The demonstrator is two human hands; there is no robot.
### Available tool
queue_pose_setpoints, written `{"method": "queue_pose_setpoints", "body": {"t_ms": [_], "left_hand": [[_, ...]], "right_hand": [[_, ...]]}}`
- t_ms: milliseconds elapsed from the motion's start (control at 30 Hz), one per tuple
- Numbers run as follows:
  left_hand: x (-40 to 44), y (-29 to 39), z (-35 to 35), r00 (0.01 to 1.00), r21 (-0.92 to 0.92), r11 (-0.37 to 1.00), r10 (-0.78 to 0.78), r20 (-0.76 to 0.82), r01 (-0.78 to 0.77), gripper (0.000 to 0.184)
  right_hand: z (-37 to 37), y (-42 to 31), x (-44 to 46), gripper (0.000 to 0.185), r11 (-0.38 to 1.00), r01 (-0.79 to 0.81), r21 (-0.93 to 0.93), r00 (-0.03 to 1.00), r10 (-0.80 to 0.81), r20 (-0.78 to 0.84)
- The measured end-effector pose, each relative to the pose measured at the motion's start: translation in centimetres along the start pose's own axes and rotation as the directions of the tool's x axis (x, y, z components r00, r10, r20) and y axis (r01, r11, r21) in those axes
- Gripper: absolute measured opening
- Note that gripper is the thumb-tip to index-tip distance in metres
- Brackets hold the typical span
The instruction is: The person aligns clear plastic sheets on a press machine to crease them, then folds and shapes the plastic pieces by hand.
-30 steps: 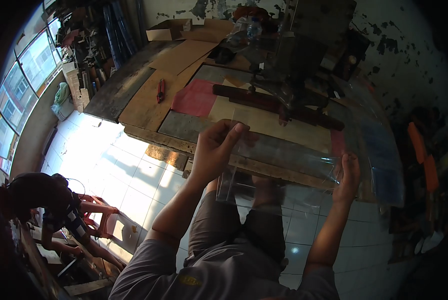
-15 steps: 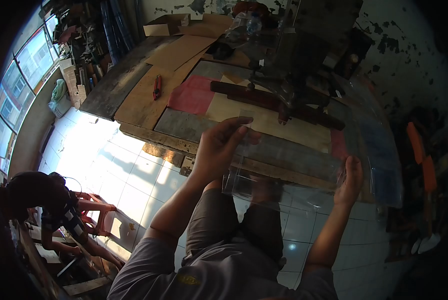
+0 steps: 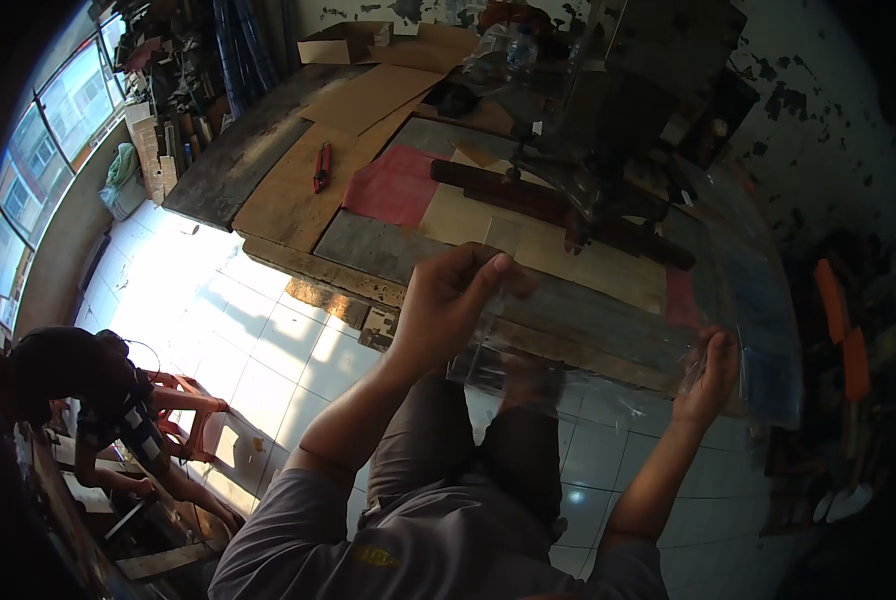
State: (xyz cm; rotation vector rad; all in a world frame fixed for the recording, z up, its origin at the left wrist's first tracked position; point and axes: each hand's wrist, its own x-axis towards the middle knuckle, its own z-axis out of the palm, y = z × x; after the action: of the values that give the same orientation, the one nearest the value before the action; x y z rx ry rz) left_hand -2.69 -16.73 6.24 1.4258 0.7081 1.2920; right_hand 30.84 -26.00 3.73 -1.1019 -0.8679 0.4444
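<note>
Nearest is the person's own grey shirt (image 3: 438,530), with a small yellow mark on it, and beyond it the dark shorts (image 3: 513,455) above a white tiled floor (image 3: 608,460). The left hand (image 3: 458,295) pinches the left part of a clear plastic sheet (image 3: 593,345) between thumb and fingers; the right hand (image 3: 706,378), fingers curled in, grips its right end. The sheet spans the gap between the hands, in front of the near edge of the workbench (image 3: 303,262), and its lower outline is hard to make out. At the near left, another person (image 3: 118,410) bends forward beside a red stool (image 3: 193,412). On the bench, past the sheet, a cream sheet (image 3: 538,252) lies with a pink sheet (image 3: 393,188) at its left, and a dark red bar (image 3: 558,212) of a machine (image 3: 648,80) stretches above them. Left of the pink sheet, a red cutter (image 3: 322,168) lies on brown board (image 3: 293,195). Farther back are flat cardboard (image 3: 368,98), an open carton (image 3: 343,45) and a clear bottle (image 3: 521,50), with a peeling wall (image 3: 788,70) at the far right.
</note>
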Motion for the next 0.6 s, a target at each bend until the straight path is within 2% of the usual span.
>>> {"method": "queue_pose_setpoints", "body": {"t_ms": [267, 367, 467, 567, 600], "left_hand": [[-0.3, 0.2, 0.1, 0.999, -0.03, 0.999, 0.031, 0.025, -0.03, 0.033], [0.0, -0.3, 0.0, 1.0, 0.067, 0.998, 0.017, -0.004, -0.017, 0.033], [0.8, -1.8, -1.1, 0.995, 0.384, 0.919, 0.098, -0.012, -0.086, 0.031], [2.2, -3.5, -2.5, 0.995, 0.431, 0.897, -0.097, -0.032, 0.102, 0.029], [3.0, -4.2, -3.2, 0.991, 0.469, 0.874, -0.129, -0.027, 0.127, 0.029]], "right_hand": [[-0.6, 0.0, -0.1, 0.022, 0.999, -0.03, -0.012, 0.999, 0.03, 0.017], [-0.2, 0.5, 0.1, 0.022, 0.997, -0.065, 0.038, 0.998, 0.065, 0.016], [0.1, 1.5, 1.0, 0.024, 0.984, -0.177, -0.004, 0.984, 0.177, -0.001], [0.8, 2.2, 1.6, 0.025, 0.943, -0.221, -0.25, 0.96, 0.255, 0.115], [1.3, 2.4, 1.9, 0.023, 0.932, -0.191, -0.306, 0.964, 0.237, 0.12]]}}
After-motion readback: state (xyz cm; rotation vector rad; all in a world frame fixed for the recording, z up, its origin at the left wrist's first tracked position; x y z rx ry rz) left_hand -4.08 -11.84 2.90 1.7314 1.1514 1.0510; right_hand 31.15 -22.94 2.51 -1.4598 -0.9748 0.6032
